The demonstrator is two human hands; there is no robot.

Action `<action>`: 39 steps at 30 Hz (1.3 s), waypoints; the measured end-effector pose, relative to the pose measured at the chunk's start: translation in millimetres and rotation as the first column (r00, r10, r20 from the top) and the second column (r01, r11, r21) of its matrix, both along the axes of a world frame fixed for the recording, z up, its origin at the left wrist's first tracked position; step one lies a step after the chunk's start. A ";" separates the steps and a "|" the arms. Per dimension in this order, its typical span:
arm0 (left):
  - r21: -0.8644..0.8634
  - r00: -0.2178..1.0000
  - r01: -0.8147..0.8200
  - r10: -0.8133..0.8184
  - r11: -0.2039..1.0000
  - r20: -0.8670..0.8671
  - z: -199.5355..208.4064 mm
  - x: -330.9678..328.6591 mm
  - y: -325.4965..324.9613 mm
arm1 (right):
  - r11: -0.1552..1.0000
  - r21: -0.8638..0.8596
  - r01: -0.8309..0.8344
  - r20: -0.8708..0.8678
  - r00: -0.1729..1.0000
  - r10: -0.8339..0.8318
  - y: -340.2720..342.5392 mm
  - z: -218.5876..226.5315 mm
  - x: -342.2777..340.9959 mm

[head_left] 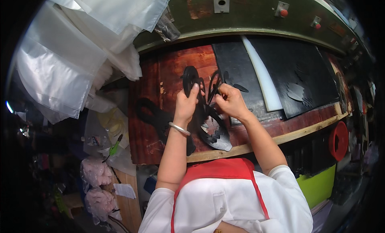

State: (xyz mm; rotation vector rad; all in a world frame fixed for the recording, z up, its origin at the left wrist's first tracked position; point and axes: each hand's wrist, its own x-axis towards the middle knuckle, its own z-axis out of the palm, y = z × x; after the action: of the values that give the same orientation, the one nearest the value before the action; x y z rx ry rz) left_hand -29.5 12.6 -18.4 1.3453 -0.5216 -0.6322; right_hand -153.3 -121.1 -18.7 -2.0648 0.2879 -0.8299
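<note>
My left hand (187, 105) is closed around a black flat cut-out piece (190, 75) with a rounded, looped top, thumb on its face. It looks like foam or rubber sheet, perhaps several layers thick. My right hand (232, 102) is closed in a pinch at a thin black loop-shaped strip (213, 83) beside it. Whether the strip is joined to the piece I cannot tell. Below the hands, a black cut-out with a jagged opening (219, 141) hangs toward the table's front edge. More black cut-outs (150, 115) lie on the reddish board left of my left hand.
The reddish wooden board (176, 56) carries black sheets (298, 68), a white strip (262, 74) and small black scraps (240, 87). A green machine beam (248, 16) with red buttons spans the back. Clear plastic bags (60, 60) hang left. A red round object (339, 140) sits right.
</note>
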 end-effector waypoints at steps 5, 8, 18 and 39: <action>-0.019 0.997 -0.056 0.055 0.998 -0.053 4.4 2.3 4.4 | 0.934 0.354 0.053 -0.302 0.951 0.060 -15.5 1.0 -0.6; -0.067 0.987 -0.106 0.098 0.992 -0.124 1.0 5.6 12.9 | 0.792 0.610 0.000 -0.177 0.975 0.136 -28.6 -5.2 -5.5; -0.244 0.921 -0.318 0.238 0.916 -0.309 13.1 -0.2 54.9 | 0.824 0.552 -0.129 -0.318 0.880 0.351 -53.0 -5.1 -2.3; -0.351 0.888 -0.412 0.284 0.841 -0.361 55.6 -7.1 145.8 | 0.874 -0.340 0.347 -0.573 0.661 -0.485 -68.3 -31.9 39.8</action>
State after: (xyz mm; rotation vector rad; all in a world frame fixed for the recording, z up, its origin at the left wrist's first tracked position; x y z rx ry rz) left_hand -36.6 158.4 37.2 0.8804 -0.1390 -0.3744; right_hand -113.5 -189.5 -50.6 -2.4746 1.1500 -0.3641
